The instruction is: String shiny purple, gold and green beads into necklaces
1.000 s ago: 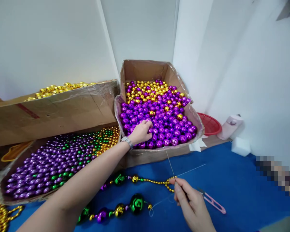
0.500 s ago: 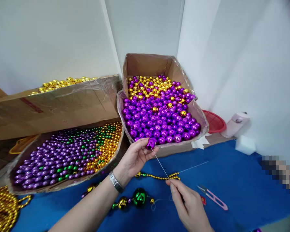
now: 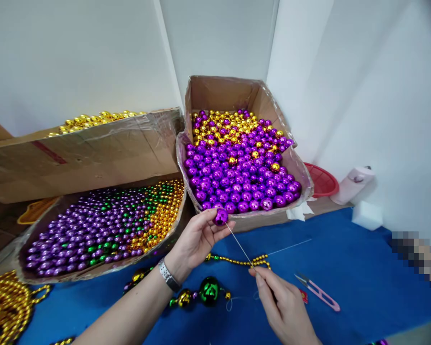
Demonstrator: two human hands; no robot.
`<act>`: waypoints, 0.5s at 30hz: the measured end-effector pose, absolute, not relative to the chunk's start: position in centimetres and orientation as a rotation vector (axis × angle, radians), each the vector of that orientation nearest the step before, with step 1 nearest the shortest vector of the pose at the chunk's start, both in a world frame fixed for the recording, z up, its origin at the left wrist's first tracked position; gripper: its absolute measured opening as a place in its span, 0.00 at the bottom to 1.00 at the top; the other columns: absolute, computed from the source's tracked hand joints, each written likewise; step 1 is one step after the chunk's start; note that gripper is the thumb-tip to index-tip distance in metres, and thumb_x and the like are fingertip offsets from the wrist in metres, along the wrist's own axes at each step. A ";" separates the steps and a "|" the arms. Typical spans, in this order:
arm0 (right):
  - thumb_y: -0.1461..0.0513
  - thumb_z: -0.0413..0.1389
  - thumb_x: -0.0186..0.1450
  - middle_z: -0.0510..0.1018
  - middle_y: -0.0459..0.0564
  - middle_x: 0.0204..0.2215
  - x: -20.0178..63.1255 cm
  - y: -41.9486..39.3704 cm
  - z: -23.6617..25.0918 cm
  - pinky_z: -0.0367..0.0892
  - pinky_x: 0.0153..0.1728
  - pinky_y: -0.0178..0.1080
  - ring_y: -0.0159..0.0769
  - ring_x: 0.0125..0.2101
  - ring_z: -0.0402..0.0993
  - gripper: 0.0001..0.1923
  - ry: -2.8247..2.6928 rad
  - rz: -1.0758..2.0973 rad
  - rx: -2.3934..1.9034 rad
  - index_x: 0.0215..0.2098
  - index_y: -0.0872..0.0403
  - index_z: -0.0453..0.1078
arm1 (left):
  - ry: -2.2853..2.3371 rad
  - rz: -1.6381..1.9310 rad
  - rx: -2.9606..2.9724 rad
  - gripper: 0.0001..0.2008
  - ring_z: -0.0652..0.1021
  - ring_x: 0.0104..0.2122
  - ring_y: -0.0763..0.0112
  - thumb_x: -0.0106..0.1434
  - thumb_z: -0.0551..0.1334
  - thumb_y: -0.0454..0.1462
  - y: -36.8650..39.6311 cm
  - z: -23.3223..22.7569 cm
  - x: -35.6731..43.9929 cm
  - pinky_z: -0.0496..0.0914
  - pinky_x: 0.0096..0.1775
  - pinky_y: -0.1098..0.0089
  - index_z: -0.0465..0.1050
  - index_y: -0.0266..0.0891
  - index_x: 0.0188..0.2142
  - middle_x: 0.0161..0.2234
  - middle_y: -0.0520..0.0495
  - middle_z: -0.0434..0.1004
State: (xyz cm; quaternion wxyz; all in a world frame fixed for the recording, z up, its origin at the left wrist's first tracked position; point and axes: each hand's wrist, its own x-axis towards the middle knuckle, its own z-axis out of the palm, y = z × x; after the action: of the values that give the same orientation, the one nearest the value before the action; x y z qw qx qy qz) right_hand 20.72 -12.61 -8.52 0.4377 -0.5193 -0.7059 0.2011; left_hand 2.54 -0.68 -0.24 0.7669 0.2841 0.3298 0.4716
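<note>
Left hand (image 3: 196, 239): pinching a purple bead (image 3: 221, 216) just below the bead box (image 3: 251, 221).
Right hand (image 3: 282, 306): gripping a needle (image 3: 239, 244), its tip meeting that bead.
Done so far: a strand (image 3: 201, 294) of large beads is lying on the blue tabletop (image 3: 345, 268), nearer the person than the box.
Left to do: judging by this, the purple bead is not yet sitting on the thread.

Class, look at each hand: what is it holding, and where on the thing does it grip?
Left hand pinches a purple bead by its sides; right hand grips the needle at its lower end.
</note>
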 end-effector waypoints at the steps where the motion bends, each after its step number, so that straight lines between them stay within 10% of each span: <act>1: 0.65 0.46 0.68 0.79 0.51 0.40 20.8 -12.6 -8.6 0.71 0.39 0.30 0.34 0.39 0.77 0.11 -1.764 0.491 -1.291 0.45 0.53 0.68 | 0.710 1.020 0.651 0.06 0.79 0.37 0.60 0.59 0.62 0.34 -0.8 -0.2 2.5 0.74 0.43 0.63 0.72 0.33 0.36 0.34 0.46 0.77; 15: 0.67 0.47 0.67 0.79 0.53 0.37 20.5 -12.1 -9.2 0.72 0.39 0.34 0.37 0.37 0.77 0.12 -1.890 0.265 -1.228 0.46 0.55 0.68 | 0.844 1.021 1.040 0.15 0.78 0.35 0.67 0.55 0.67 0.36 -3.8 -1.3 2.4 0.72 0.41 0.65 0.68 0.35 0.41 0.35 0.45 0.76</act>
State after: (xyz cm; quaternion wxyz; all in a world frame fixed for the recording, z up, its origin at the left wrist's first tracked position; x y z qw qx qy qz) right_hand 20.53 -12.15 -9.16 0.4226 -0.4903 -0.7548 0.1060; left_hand 2.42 -3.80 -1.34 0.6659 0.4607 0.3739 0.4522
